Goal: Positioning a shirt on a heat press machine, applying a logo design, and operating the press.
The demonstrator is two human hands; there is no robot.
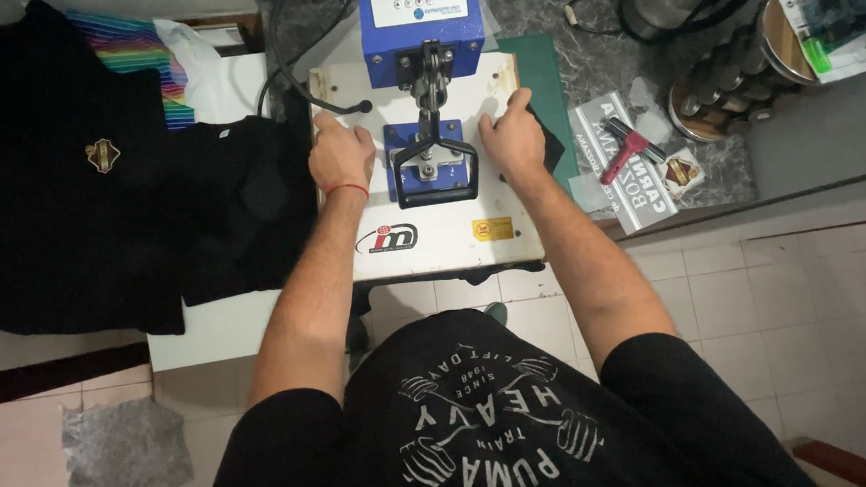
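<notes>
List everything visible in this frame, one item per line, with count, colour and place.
heat press: one, white platen, blue head, centre of the bench
black garments: a pile, spread at left
striped cloth: one, rainbow, top left
red-handled tool: one, on printed sheets at right
grey rag: one, on the tiled floor, lower left
left hand: on the platen's left side, red string at the wrist
right hand: on the platen's right side, over dark fabric

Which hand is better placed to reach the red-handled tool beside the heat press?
Right. The right hand rests on the press's white top plate on the side nearer the red-handled tool; the left hand rests on the far side.
</notes>
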